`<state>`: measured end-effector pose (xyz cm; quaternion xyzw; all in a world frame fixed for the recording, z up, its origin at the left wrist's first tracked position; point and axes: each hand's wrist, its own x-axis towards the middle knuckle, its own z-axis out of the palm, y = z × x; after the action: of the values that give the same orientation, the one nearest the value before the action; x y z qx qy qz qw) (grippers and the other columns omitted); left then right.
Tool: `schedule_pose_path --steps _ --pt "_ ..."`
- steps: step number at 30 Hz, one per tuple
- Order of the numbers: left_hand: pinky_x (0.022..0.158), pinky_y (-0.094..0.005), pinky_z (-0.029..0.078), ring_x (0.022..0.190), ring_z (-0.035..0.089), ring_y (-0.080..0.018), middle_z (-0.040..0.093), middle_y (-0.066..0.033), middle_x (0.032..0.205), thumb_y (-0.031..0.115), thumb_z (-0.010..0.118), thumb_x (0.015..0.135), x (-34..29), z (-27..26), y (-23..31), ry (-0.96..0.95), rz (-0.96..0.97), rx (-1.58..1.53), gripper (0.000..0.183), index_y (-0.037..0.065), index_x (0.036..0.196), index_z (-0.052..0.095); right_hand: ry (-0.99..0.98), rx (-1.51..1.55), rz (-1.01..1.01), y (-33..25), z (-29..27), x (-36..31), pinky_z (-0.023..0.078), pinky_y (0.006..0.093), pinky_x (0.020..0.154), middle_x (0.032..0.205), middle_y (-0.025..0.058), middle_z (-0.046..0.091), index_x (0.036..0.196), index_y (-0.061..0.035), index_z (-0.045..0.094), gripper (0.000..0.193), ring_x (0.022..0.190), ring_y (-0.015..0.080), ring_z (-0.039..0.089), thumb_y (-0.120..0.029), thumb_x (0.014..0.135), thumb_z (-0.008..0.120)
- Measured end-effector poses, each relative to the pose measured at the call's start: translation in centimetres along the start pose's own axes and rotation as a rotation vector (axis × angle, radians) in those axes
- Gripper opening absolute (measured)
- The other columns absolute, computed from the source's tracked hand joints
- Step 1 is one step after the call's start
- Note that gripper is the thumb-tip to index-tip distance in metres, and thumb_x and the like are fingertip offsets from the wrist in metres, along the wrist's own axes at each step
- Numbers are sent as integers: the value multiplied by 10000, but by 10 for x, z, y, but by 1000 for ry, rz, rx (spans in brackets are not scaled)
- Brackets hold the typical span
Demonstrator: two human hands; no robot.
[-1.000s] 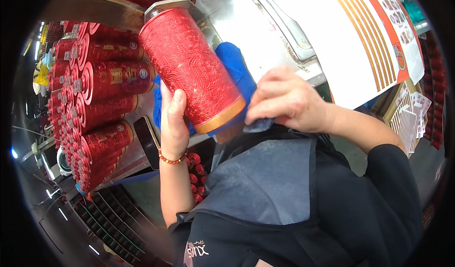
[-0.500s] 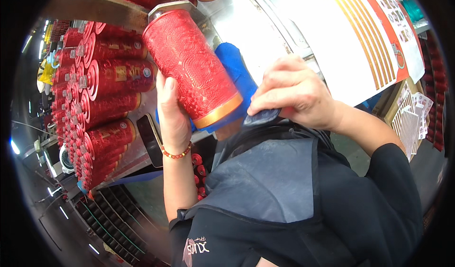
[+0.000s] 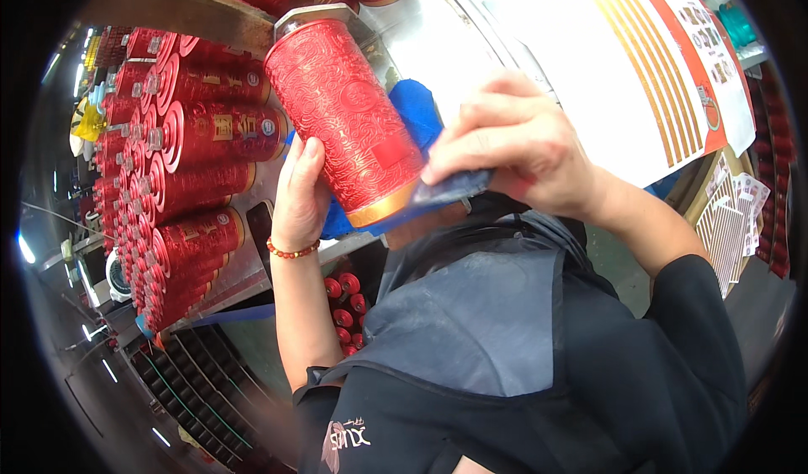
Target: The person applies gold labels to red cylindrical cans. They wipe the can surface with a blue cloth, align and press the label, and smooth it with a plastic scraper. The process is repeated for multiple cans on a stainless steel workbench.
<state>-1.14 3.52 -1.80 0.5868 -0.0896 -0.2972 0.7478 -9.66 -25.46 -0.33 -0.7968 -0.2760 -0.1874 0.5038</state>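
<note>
A red embossed bottle (image 3: pixel 345 112) lies tilted, with a gold band round its near end and its far end against a metal octagonal piece (image 3: pixel 316 18). My left hand (image 3: pixel 299 192) is closed on the bottle's left side near the band, its far fingers partly hidden. Pinched in my right hand (image 3: pixel 522 150) is a dark blue folded cloth-like pad (image 3: pixel 454 190), which meets the gold band's right end. The right hand is slightly blurred. Behind the bottle lies a bright blue cloth (image 3: pixel 417 112).
Rows of similar red bottles (image 3: pixel 215 129) stand at the left. A white sheet with gold strips (image 3: pixel 648 62) lies at the right, sticker sheets (image 3: pixel 732 213) below it. A wooden beam (image 3: pixel 181 13) crosses the upper left. A phone (image 3: pixel 263 222) rests by my left wrist.
The bottle has turned about its length, bringing a round emblem and a plain square into sight. My left hand has slid slightly down and left; my right hand has brought the pad left onto the band.
</note>
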Motion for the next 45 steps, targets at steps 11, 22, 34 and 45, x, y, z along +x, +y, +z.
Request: schedule_pose_path --steps 11,22,34,45 --pt "1091 -412 475 1255 620 -226 596 -147 1424 370 497 1080 10 40 16 264 167 196 544 -11 1467 471 -34 4 -6 4 1 -13 488 370 851 951 -13 726 985 -149 788 252 932 217 642 -82 749 730" --pt "1036 -356 502 1183 613 -202 593 -148 1332 293 687 998 20 48 19 167 207 254 804 -34 1575 235 -209 -103 -169 11 22 -10 519 358 785 931 16 671 1013 -123 770 264 874 228 624 -129 754 718" --pt "1069 -431 475 1275 572 -385 495 -331 1404 400 767 924 33 63 23 425 455 1210 963 -123 1521 222 -193 -191 -219 -21 23 18 475 342 730 922 22 556 1027 -169 733 300 867 231 546 -133 732 696" --pt "1011 -386 513 1260 602 -295 524 -250 1430 428 681 999 25 38 33 222 206 541 880 26 1614 196 -270 -146 -172 -16 14 19 461 315 733 887 -8 575 1022 -181 795 288 846 203 526 -159 736 808"
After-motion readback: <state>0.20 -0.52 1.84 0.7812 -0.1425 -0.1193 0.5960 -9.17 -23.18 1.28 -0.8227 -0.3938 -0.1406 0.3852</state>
